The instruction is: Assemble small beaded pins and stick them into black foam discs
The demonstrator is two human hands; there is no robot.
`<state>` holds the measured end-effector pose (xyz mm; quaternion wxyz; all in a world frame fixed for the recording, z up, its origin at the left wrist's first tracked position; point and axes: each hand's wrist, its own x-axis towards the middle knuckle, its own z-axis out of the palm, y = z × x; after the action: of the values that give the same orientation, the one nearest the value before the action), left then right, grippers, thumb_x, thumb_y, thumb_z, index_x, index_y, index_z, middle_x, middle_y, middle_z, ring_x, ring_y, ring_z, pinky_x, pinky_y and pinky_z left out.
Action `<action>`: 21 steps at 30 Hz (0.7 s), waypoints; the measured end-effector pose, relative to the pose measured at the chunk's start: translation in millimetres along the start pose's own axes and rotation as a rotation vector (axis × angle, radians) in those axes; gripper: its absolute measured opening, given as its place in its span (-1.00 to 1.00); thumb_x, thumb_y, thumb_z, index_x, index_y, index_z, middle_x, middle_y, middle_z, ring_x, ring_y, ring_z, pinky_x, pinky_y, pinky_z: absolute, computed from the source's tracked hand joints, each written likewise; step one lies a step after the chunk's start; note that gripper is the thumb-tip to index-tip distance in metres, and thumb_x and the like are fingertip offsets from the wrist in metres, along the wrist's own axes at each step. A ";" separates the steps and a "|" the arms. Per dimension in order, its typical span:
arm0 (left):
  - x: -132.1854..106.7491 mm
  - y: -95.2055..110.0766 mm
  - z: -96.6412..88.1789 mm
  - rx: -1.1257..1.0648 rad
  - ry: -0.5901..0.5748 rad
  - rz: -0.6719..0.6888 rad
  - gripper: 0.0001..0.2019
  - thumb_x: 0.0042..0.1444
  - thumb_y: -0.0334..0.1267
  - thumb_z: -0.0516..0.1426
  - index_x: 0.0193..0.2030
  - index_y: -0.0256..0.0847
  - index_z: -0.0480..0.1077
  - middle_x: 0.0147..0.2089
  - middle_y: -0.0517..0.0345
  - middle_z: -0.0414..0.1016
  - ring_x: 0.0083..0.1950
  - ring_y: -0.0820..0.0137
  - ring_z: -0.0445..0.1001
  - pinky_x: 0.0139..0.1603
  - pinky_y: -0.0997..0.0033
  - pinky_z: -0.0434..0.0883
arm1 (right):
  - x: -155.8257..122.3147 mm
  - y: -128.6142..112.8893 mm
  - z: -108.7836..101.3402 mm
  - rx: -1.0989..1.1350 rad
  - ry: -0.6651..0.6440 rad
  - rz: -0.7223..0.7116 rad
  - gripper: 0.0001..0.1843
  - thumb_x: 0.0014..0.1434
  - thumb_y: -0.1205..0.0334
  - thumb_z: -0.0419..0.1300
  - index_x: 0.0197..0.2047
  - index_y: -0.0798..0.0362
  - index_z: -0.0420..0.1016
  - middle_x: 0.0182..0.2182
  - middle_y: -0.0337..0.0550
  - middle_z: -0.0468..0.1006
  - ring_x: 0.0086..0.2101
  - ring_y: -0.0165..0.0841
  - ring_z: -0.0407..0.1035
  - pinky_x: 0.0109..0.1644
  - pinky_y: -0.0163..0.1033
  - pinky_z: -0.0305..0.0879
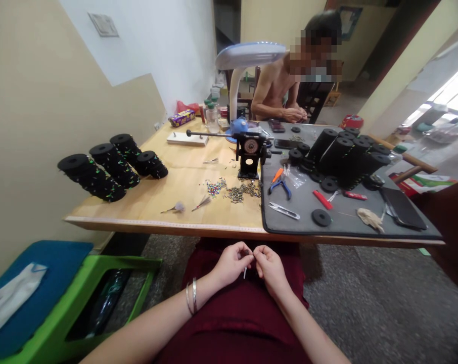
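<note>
Pinching: left hand [232,263], right hand [271,267], both closed on small white piece [244,273], lower centre.
Done, seemingly: black spools [111,167] stacked, centre left.
Pending: beads [236,191] loose.

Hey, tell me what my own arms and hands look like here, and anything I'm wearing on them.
Both forearms are bare, with no sleeves and no gloves. The left hand has two thin silver-coloured bangles around its wrist. The right hand and its wrist carry nothing that shows. No rings can be made out on either hand. A dark red garment lies under the arms.
</note>
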<state>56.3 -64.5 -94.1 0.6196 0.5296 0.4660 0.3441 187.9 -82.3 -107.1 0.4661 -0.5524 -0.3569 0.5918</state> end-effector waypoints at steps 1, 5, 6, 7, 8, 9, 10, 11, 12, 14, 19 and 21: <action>0.0 -0.3 0.3 0.008 -0.003 0.003 -0.86 -0.05 -0.28 0.18 -0.45 -0.26 0.29 -0.55 0.27 0.34 -0.54 0.52 0.32 -0.52 0.54 0.26 | 0.4 0.4 -0.2 0.012 -0.006 0.003 -0.75 -0.01 0.07 0.18 -0.49 0.06 0.28 -0.88 -0.51 0.14 -0.80 -0.59 -0.10 -0.67 -0.43 -0.22; -0.3 0.4 1.4 0.005 -0.023 0.000 -0.86 -0.05 -0.26 0.18 -0.45 -0.25 0.28 -0.57 0.27 0.34 -0.54 0.51 0.34 -0.51 0.53 0.26 | 1.2 2.7 -1.0 0.068 -0.022 0.022 -0.76 -0.01 0.08 0.18 -0.49 0.06 0.28 -0.89 -0.52 0.11 -0.81 -0.59 -0.13 -0.68 -0.42 -0.25; -0.4 1.0 1.7 0.001 -0.028 -0.001 -0.86 -0.05 -0.26 0.18 -0.45 -0.25 0.28 -0.57 0.27 0.33 -0.54 0.51 0.34 -0.51 0.53 0.26 | 1.3 3.3 -1.1 0.085 -0.024 0.028 -0.76 -0.01 0.08 0.18 -0.49 0.06 0.28 -0.89 -0.53 0.11 -0.81 -0.60 -0.14 -0.68 -0.42 -0.25; -0.6 1.5 1.9 0.000 -0.032 -0.003 -0.86 -0.05 -0.27 0.18 -0.46 -0.25 0.28 -0.57 0.28 0.33 -0.54 0.51 0.34 -0.51 0.53 0.26 | 1.4 3.9 -1.3 0.105 -0.027 0.035 -0.76 -0.01 0.07 0.18 -0.49 0.06 0.28 -0.89 -0.53 0.10 -0.81 -0.60 -0.15 -0.68 -0.42 -0.26; -0.8 2.0 2.0 0.002 -0.035 -0.004 -0.86 -0.05 -0.27 0.18 -0.46 -0.25 0.28 -0.57 0.28 0.32 -0.55 0.52 0.34 -0.52 0.54 0.26 | 1.3 4.2 -1.5 0.126 -0.029 0.043 -0.75 -0.02 0.07 0.18 -0.49 0.06 0.28 -0.90 -0.53 0.10 -0.82 -0.60 -0.15 -0.68 -0.42 -0.26; -1.0 2.3 2.1 0.007 -0.038 -0.004 -0.87 -0.05 -0.28 0.17 -0.46 -0.25 0.28 -0.57 0.28 0.32 -0.55 0.52 0.33 -0.52 0.54 0.26 | 1.1 4.3 -1.7 0.149 -0.033 0.054 -0.75 -0.02 0.07 0.19 -0.49 0.06 0.28 -0.90 -0.53 0.09 -0.82 -0.60 -0.16 -0.69 -0.42 -0.27; -1.2 2.5 2.2 0.015 -0.042 -0.003 -0.88 -0.05 -0.29 0.16 -0.46 -0.25 0.28 -0.56 0.28 0.32 -0.55 0.52 0.33 -0.52 0.54 0.26 | 0.9 4.1 -2.0 0.174 -0.037 0.065 -0.75 -0.02 0.07 0.19 -0.49 0.06 0.27 -0.90 -0.54 0.08 -0.82 -0.60 -0.17 -0.69 -0.43 -0.28; -1.4 2.5 2.1 0.027 -0.044 0.001 -0.89 -0.04 -0.30 0.15 -0.45 -0.25 0.29 -0.56 0.28 0.32 -0.55 0.52 0.33 -0.52 0.54 0.26 | 0.6 3.8 -2.1 0.200 -0.040 0.075 -0.75 -0.03 0.07 0.19 -0.48 0.06 0.27 -0.90 -0.55 0.07 -0.82 -0.60 -0.18 -0.69 -0.43 -0.28; -1.6 2.4 2.0 0.042 -0.046 0.005 -0.91 -0.04 -0.31 0.15 -0.44 -0.26 0.29 -0.55 0.28 0.32 -0.54 0.52 0.33 -0.51 0.54 0.26 | 0.2 3.2 -2.2 0.223 -0.042 0.083 -0.75 -0.04 0.07 0.20 -0.47 0.06 0.27 -0.90 -0.55 0.06 -0.81 -0.61 -0.18 -0.70 -0.43 -0.29; -1.8 2.1 1.7 0.063 -0.049 0.013 -0.93 -0.03 -0.33 0.13 -0.42 -0.26 0.30 -0.54 0.27 0.32 -0.53 0.52 0.33 -0.51 0.54 0.25 | -0.7 1.7 -2.2 0.256 -0.040 0.087 -0.74 -0.05 0.06 0.21 -0.46 0.06 0.27 -0.90 -0.56 0.06 -0.81 -0.60 -0.19 -0.70 -0.43 -0.29; -1.7 2.5 0.5 0.021 -0.053 0.010 -0.90 -0.02 -0.30 0.15 -0.42 -0.26 0.29 -0.54 0.28 0.30 -0.53 0.53 0.32 -0.51 0.55 0.25 | -2.1 -1.0 -1.1 0.248 -0.026 0.077 -0.70 -0.05 0.02 0.22 -0.46 0.05 0.26 -0.90 -0.56 0.05 -0.81 -0.60 -0.19 -0.70 -0.43 -0.29; -1.8 3.4 -0.1 -0.005 -0.057 0.002 -0.87 -0.01 -0.25 0.15 -0.41 -0.25 0.29 -0.55 0.28 0.30 -0.54 0.53 0.31 -0.51 0.55 0.25 | -2.1 -1.1 -0.8 0.233 -0.021 0.066 -0.69 -0.04 0.00 0.22 -0.46 0.05 0.26 -0.90 -0.56 0.04 -0.81 -0.60 -0.18 -0.70 -0.43 -0.28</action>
<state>55.8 -65.5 -90.4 0.6337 0.5379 0.4469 0.3306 188.8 -84.0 -105.5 0.5037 -0.4997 -0.2722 0.6501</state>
